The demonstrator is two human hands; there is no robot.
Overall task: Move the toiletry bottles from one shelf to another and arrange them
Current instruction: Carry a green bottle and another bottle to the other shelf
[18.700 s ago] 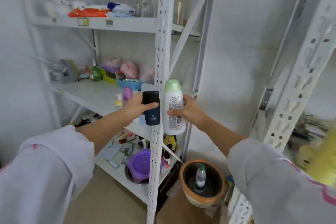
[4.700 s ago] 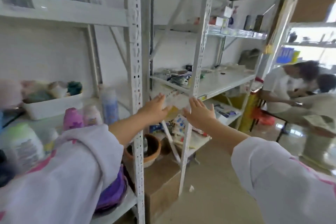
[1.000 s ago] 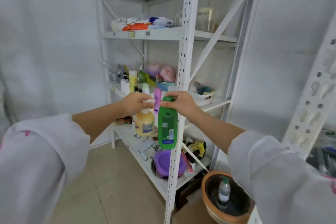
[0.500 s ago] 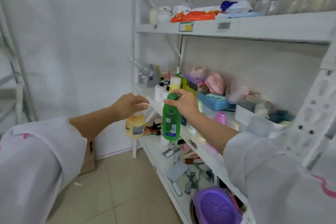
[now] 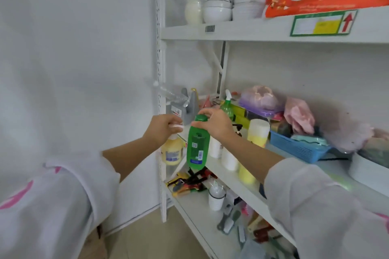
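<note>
A green shampoo bottle (image 5: 197,149) is held by its cap in the right hand (image 5: 214,124) and a yellow pump bottle (image 5: 172,151) in the left hand (image 5: 162,130), both fully curled, for setting down on the middle shelf (image 5: 216,166) toward 2 o'clock.

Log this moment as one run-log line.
left hand: grips yellow bottle by cap | right hand: grips green bottle by cap | both held at middle shelf edge

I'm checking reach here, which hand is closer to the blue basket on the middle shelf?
Right. The right hand grips the green bottle just left of the blue basket; the left hand, holding the yellow bottle, is farther left.
</note>
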